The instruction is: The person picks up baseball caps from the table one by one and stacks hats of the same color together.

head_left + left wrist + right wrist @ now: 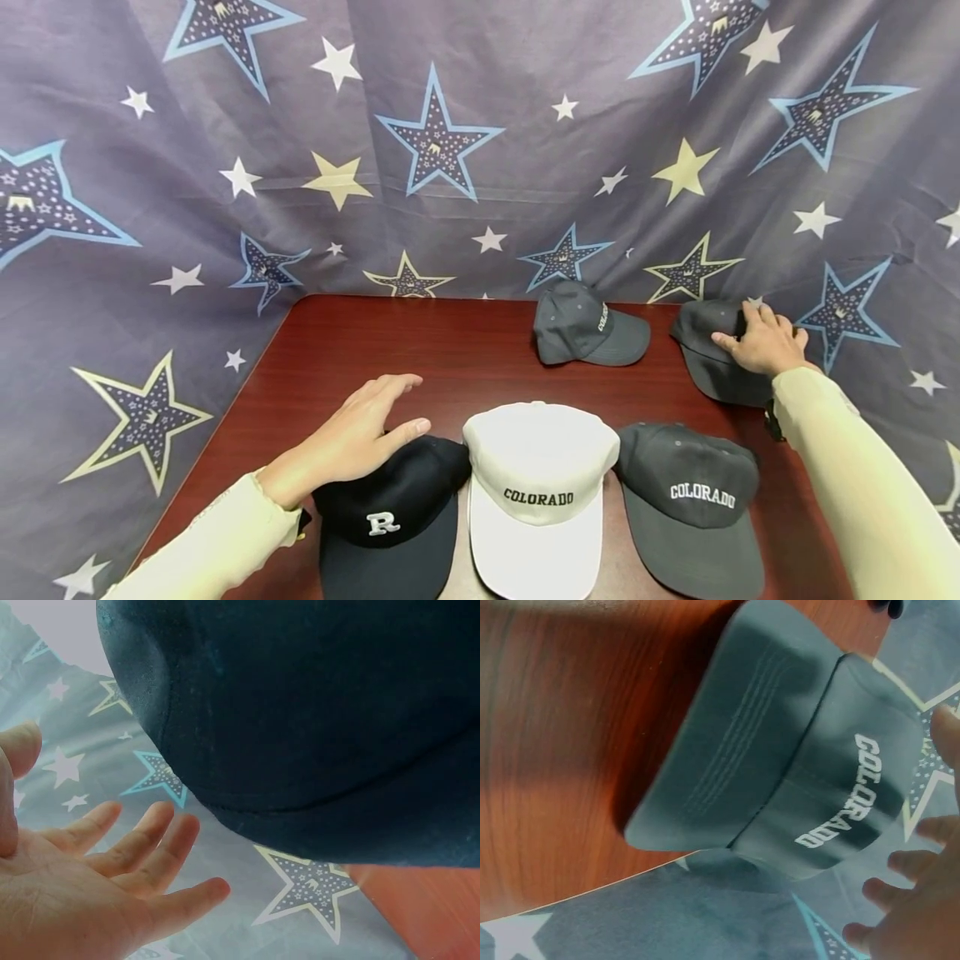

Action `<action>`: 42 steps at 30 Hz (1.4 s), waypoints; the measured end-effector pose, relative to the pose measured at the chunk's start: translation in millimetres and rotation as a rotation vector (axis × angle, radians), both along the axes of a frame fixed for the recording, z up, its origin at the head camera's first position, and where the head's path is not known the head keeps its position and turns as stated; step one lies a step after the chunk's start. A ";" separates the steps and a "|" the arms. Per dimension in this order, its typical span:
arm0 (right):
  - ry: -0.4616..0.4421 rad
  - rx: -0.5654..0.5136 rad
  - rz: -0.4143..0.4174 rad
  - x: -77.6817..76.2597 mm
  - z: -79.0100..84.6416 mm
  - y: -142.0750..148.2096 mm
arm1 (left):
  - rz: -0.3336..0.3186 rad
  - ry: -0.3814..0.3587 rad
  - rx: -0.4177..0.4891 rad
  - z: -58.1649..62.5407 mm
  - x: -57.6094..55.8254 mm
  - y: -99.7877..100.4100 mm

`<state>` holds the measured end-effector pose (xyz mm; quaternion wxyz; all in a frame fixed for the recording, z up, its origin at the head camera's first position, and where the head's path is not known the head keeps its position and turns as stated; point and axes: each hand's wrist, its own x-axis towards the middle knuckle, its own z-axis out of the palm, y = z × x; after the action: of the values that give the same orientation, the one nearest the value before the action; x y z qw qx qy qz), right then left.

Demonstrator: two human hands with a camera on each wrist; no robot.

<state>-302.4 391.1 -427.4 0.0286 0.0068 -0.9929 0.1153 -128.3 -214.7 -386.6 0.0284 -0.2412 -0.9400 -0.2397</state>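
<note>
My left hand (352, 437) hovers over the crown of a black cap (405, 492) with a white letter R, its fingers stretched forward and thumb apart. In the left wrist view those fingers (161, 840) are spread beside the dark cap (300, 712), holding nothing. At the back right, my right hand (768, 340) reaches over the crown of a dark grey cap (723, 371), hiding part of it. The right wrist view has this cap's COLORADO lettering (847, 791) and brim in sight, with loosely spread fingers (911, 862) near the top of the crown.
A white COLORADO cap (540, 458) and a grey COLORADO cap (690, 500) sit in the front row beside the black one. Another grey cap (581, 325) stands at the back, turned sideways. Star-patterned cloth (480, 150) hangs behind the reddish-brown table (390, 342).
</note>
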 end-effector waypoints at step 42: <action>-0.020 -0.033 0.140 4.2 -11.2 2.9 | -0.027 0.014 0.016 -3.9 -4.1 2.9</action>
<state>-298.2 394.1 -438.6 0.0107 0.0748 -0.9881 0.1337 -132.4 -211.8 -390.6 0.0336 -0.2555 -0.9344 -0.2459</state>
